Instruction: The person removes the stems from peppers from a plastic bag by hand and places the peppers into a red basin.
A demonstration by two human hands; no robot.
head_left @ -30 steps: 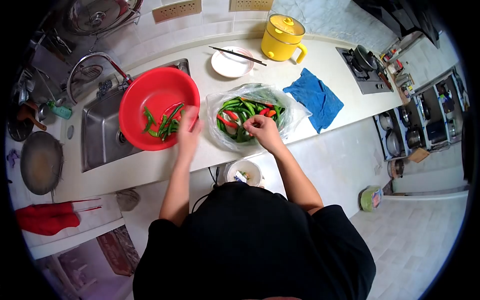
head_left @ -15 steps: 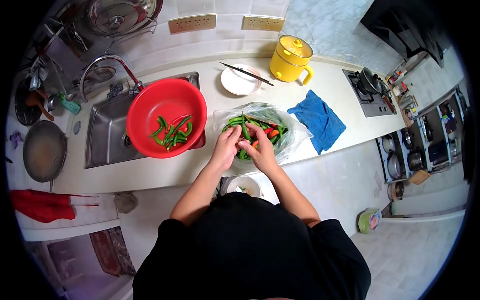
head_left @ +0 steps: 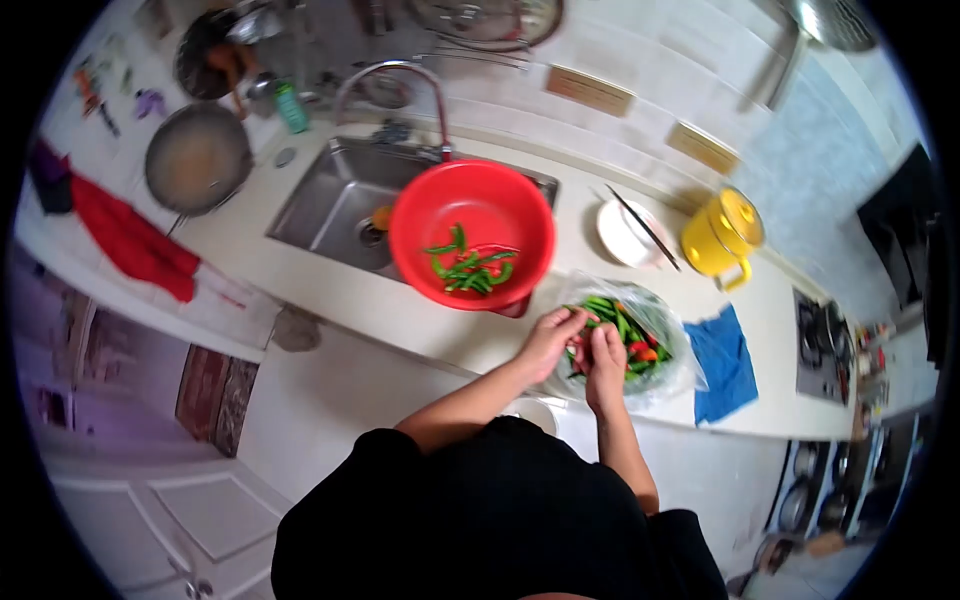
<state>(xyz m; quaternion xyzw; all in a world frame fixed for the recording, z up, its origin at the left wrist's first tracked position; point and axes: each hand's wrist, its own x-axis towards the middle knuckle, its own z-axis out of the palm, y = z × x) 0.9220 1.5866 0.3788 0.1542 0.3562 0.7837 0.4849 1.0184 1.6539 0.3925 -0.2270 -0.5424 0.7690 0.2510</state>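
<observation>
My left hand (head_left: 550, 342) and my right hand (head_left: 606, 372) meet over the near left side of a clear plastic bag (head_left: 675, 345). Both are closed, fingertips pinched together around a chili pepper that my fingers mostly hide; blur obscures its shape. Green and red chili peppers (head_left: 622, 318) fill the open bag beneath. To the left, a large red basin (head_left: 415, 235) rests partly over the sink and holds several green pepper pieces (head_left: 470, 270) and a thin red one. Just below my hands, a white bin (head_left: 535, 412) shows in part in front of the counter.
Left of the basin lies the steel sink (head_left: 320, 215) with its curved faucet (head_left: 440, 100). Behind the bag are a white bowl (head_left: 625, 240) with dark chopsticks (head_left: 645, 230) across it and a yellow pot (head_left: 715, 240). A blue cloth (head_left: 722, 370) and a gas stove (head_left: 815, 350) are to the right.
The view has turned left, so the counter's things appear farther right. My hands stay over the bag, drawn close together; the green pepper between them no longer shows clearly.
</observation>
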